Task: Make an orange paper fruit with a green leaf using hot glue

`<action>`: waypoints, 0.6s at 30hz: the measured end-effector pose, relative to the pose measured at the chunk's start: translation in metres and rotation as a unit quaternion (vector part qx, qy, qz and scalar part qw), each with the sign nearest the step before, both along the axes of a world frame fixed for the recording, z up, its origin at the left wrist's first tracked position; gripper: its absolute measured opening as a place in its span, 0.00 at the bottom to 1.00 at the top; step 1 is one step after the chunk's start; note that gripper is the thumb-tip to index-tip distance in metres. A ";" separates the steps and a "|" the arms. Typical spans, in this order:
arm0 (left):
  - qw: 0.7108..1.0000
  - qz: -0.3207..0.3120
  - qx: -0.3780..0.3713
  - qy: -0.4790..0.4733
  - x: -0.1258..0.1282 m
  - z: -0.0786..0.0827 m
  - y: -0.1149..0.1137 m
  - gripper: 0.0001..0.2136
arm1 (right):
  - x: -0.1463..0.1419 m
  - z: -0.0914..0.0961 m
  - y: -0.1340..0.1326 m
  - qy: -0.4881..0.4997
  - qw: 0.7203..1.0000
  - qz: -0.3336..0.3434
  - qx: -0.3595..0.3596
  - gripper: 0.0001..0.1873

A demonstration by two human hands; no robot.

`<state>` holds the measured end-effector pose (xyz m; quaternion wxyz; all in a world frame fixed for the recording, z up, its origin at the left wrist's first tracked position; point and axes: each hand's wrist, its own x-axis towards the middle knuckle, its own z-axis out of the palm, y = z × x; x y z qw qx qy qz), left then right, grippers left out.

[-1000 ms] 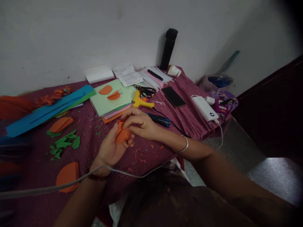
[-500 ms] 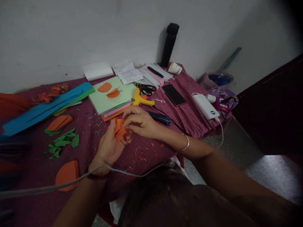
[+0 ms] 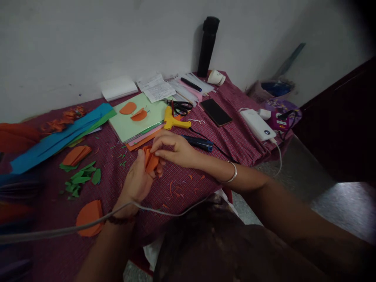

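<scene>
Near frame centre, orange paper (image 3: 150, 161) is held in the closed left grip (image 3: 135, 178) and pinched by the right grip (image 3: 174, 150); cutting seems done, shaping unfinished; an orange stack (image 3: 89, 215) is set at lower left.

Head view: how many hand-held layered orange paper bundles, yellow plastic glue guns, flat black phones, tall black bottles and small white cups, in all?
Layered orange paper bundle, left hand holding, right hand touching: 1
Yellow plastic glue gun: 1
Flat black phone: 1
Tall black bottle: 1
Small white cup: 1
Total: 5
</scene>
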<state>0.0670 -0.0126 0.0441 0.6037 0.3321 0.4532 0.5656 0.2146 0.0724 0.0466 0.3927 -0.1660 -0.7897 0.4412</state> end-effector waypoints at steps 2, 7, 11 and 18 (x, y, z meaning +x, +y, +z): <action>1.000 -0.016 0.003 0.021 0.000 -0.001 -0.001 0.25 | 0.000 0.002 -0.001 0.004 0.998 0.015 -0.066 0.07; 0.997 -0.060 -0.012 0.037 -0.002 -0.001 -0.001 0.16 | 0.001 0.009 0.002 -0.026 0.996 0.005 -0.080 0.03; 0.992 -0.109 -0.036 0.053 -0.002 0.003 -0.003 0.12 | 0.002 0.011 0.005 -0.064 0.997 -0.012 -0.041 0.04; 0.991 -0.107 -0.042 0.066 0.007 0.009 -0.003 0.11 | 0.003 0.011 0.006 -0.081 0.997 -0.003 -0.011 0.06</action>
